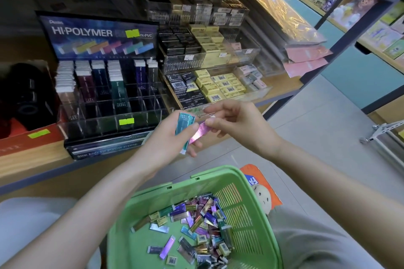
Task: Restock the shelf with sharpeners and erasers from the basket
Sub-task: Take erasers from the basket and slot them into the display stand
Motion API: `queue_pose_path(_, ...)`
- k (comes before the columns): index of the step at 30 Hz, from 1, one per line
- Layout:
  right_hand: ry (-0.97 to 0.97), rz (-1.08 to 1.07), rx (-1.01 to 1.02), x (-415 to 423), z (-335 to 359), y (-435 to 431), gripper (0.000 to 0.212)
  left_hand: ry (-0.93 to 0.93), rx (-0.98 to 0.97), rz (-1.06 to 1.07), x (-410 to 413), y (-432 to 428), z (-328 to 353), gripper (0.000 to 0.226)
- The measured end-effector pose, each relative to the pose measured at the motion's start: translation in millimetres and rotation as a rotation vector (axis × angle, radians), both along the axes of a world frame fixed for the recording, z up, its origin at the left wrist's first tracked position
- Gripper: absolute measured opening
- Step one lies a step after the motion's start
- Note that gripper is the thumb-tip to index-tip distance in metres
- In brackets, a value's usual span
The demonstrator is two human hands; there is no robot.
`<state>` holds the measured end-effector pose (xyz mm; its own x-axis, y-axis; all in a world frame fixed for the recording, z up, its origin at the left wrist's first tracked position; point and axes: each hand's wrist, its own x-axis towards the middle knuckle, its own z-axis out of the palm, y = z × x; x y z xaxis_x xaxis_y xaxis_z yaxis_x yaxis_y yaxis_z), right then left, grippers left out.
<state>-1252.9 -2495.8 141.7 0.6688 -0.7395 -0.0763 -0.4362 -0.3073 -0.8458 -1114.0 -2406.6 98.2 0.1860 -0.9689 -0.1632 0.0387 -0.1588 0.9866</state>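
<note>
My left hand (168, 137) grips a small stack of slim teal erasers (184, 124) just in front of the shelf edge. My right hand (231, 120) pinches the top end of a shiny pink eraser (197, 133) that lies against the left fingers. Below, a green basket (244, 214) holds several loose slim erasers (201, 220) in metallic colours and small yellow boxed ones. On the shelf stands the clear Hi-Polymer display rack (105, 94) with columns of slim erasers at its back and bare front compartments.
Clear tiered trays (209, 67) of black and yellow boxed erasers stand right of the rack. A red box (28, 137) with dark items sits at the left. Pink packets (306, 59) lie further right. A metal frame (380, 135) stands on the floor at the right.
</note>
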Motion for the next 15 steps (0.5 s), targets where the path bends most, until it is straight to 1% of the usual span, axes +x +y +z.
queue_pose_path(4,-0.081,-0.030,0.042,3,10,11,0.014,-0.058,-0.001,-0.029,11,18,4,0.016)
queue_pose_path(6,-0.116,-0.005,0.097,7,15,18,0.015,-0.038,-0.040,-0.004,16,26,9,0.016)
queue_pose_path(8,-0.150,0.005,0.111,14,22,23,0.015,-0.066,-0.086,0.049,23,34,15,0.012)
queue_pose_path(10,-0.182,-0.024,0.048,23,30,25,0.013,-0.077,-0.115,0.114,32,42,20,0.011)
queue_pose_path(13,-0.224,-0.105,-0.119,45,35,22,0.013,0.001,-0.093,0.191,47,52,23,0.015)
queue_pose_path(15,-0.234,-0.132,-0.193,65,32,20,0.014,0.034,-0.068,0.220,53,60,23,0.013)
